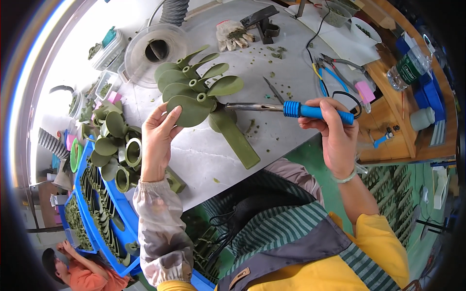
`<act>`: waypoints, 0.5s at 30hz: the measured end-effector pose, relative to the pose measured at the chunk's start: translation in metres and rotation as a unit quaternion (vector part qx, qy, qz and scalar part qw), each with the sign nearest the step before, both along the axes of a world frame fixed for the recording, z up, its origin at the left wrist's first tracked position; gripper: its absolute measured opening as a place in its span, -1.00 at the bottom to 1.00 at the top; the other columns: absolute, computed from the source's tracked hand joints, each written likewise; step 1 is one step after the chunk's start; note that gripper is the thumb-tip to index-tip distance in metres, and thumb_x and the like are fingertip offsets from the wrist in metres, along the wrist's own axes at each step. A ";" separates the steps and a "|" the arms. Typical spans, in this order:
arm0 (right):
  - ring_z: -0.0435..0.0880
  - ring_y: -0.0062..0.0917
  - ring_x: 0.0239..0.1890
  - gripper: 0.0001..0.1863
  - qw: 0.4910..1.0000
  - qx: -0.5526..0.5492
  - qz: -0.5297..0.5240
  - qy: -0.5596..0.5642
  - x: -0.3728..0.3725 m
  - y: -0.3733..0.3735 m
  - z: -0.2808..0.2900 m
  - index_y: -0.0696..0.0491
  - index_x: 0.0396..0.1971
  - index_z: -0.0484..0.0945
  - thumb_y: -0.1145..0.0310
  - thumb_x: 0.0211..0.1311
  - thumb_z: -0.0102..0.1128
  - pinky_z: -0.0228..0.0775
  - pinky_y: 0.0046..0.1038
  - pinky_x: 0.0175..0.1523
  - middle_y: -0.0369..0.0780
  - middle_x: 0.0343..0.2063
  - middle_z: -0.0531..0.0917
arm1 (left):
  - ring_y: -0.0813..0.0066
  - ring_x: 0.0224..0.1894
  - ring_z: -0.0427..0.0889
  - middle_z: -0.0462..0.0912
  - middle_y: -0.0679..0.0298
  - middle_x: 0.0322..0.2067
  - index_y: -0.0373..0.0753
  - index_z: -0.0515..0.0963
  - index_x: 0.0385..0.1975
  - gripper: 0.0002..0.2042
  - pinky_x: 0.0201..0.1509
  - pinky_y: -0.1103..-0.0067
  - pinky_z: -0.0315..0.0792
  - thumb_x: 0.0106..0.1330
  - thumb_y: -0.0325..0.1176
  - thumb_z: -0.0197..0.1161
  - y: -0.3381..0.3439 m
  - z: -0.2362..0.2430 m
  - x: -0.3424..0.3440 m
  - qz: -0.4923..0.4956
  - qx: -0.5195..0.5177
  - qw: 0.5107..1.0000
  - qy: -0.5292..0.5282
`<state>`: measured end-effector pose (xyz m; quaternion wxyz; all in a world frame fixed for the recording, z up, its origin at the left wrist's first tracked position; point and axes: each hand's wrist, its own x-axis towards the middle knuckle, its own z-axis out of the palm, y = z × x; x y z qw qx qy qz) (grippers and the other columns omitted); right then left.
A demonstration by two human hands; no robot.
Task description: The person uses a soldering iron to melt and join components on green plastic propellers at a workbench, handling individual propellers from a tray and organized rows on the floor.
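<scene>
Green plastic plant stem [196, 92] is steadied at one leaf by the left hand [158, 133], so the soldering iron [291, 109], gripped in the right hand [332, 131], reaches its base.

- Left hand [158, 131]: raised upright, palm turned toward the right, fingers extended upward and slightly spread, thumb set apart; fingertips pressed against a held object, so the hand grips it lightly at its edge.
- Left forearm: rises near-vertically from the lower edge, covered to the wrist by a pale patterned sleeve gathered at the cuff.
- Right hand [335, 128]: fingers curled tightly round a handle, thumb lying along its top, knuckles facing left.
- Right wrist: bare, circled by a thin pale band, bent slightly downward.
- Right forearm: bare, slanting down and to the right into a yellow sleeve.
</scene>
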<state>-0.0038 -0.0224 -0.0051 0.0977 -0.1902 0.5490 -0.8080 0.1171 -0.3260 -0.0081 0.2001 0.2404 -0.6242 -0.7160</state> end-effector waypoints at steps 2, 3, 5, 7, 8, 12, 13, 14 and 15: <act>0.69 -0.46 -0.40 -0.73 1.000 0.001 -0.004 -0.004 0.002 -0.003 -0.001 0.30 -0.26 0.55 0.37 0.37 -0.01 0.62 -0.45 -0.23 -0.14 -0.37 0.65 | 0.58 -0.24 0.67 0.67 0.23 -0.24 -0.32 0.53 -0.08 -0.78 -0.16 0.70 0.58 0.30 -0.45 0.22 -0.001 -0.002 0.000 -0.002 -0.001 1.000 -0.003; 0.69 -0.46 -0.39 -0.73 1.000 0.000 -0.004 -0.006 0.003 -0.004 -0.001 0.29 -0.27 0.55 0.37 0.37 -0.01 0.62 -0.45 -0.23 -0.14 -0.37 0.65 | 0.59 -0.24 0.67 0.68 0.23 -0.24 -0.31 0.53 -0.08 -0.77 -0.17 0.70 0.56 0.28 -0.43 0.25 -0.001 -0.002 0.000 -0.001 -0.003 1.000 -0.004; 0.69 -0.46 -0.40 -0.73 1.000 -0.003 -0.002 -0.004 0.003 -0.005 -0.005 0.30 -0.27 0.56 0.36 0.37 -0.01 0.62 -0.45 -0.23 -0.14 -0.37 0.65 | 0.59 -0.25 0.67 0.68 0.23 -0.25 -0.32 0.52 -0.09 -0.77 -0.17 0.70 0.57 0.28 -0.44 0.25 -0.003 -0.004 0.000 -0.003 -0.001 1.000 -0.001; 0.69 -0.46 -0.40 -0.72 1.000 -0.011 -0.006 -0.006 0.003 -0.006 -0.006 0.30 -0.27 0.55 0.36 0.37 -0.01 0.62 -0.45 -0.24 -0.13 -0.37 0.65 | 0.59 -0.25 0.67 0.68 0.22 -0.25 -0.32 0.52 -0.10 -0.78 -0.17 0.69 0.57 0.28 -0.44 0.25 -0.003 -0.005 0.000 -0.004 0.000 1.000 0.002; 0.69 -0.46 -0.40 -0.72 1.000 -0.010 -0.006 -0.007 0.003 -0.006 -0.006 0.30 -0.27 0.55 0.36 0.37 -0.01 0.62 -0.45 -0.24 -0.13 -0.37 0.65 | 0.59 -0.26 0.67 0.68 0.22 -0.26 -0.32 0.52 -0.10 -0.78 -0.18 0.69 0.58 0.28 -0.44 0.25 -0.004 -0.005 0.000 -0.003 0.000 1.000 0.005; 0.70 -0.46 -0.40 -0.72 1.000 -0.010 -0.008 -0.010 0.003 -0.006 -0.008 0.30 -0.27 0.55 0.36 0.37 -0.01 0.62 -0.44 -0.24 -0.13 -0.36 0.65 | 0.58 -0.26 0.68 0.68 0.22 -0.26 -0.32 0.53 -0.10 -0.78 -0.18 0.69 0.58 0.28 -0.44 0.25 -0.004 -0.006 -0.001 0.004 -0.002 1.000 0.000; 0.70 -0.46 -0.40 -0.72 1.000 -0.008 -0.009 -0.012 0.003 -0.006 -0.009 0.30 -0.27 0.55 0.36 0.37 -0.01 0.62 -0.44 -0.24 -0.14 -0.36 0.65 | 0.58 -0.26 0.68 0.68 0.22 -0.26 -0.32 0.53 -0.10 -0.78 -0.18 0.69 0.58 0.28 -0.44 0.25 -0.003 -0.006 -0.001 0.004 -0.002 1.000 -0.001; 0.70 -0.46 -0.40 -0.72 1.000 -0.008 -0.010 -0.013 0.002 -0.006 -0.009 0.30 -0.27 0.55 0.36 0.37 -0.01 0.62 -0.44 -0.24 -0.14 -0.36 0.65 | 0.58 -0.26 0.68 0.68 0.22 -0.26 -0.32 0.53 -0.10 -0.78 -0.18 0.69 0.58 0.28 -0.45 0.25 -0.003 -0.005 -0.001 0.007 -0.001 1.000 0.000; 0.70 -0.46 -0.40 -0.72 1.000 -0.008 -0.009 -0.012 0.003 -0.006 -0.009 0.30 -0.27 0.55 0.35 0.38 -0.01 0.62 -0.44 -0.24 -0.14 -0.36 0.65 | 0.58 -0.25 0.67 0.68 0.22 -0.25 -0.32 0.53 -0.10 -0.77 -0.18 0.70 0.58 0.28 -0.45 0.25 -0.002 -0.005 -0.001 0.009 0.000 1.000 0.001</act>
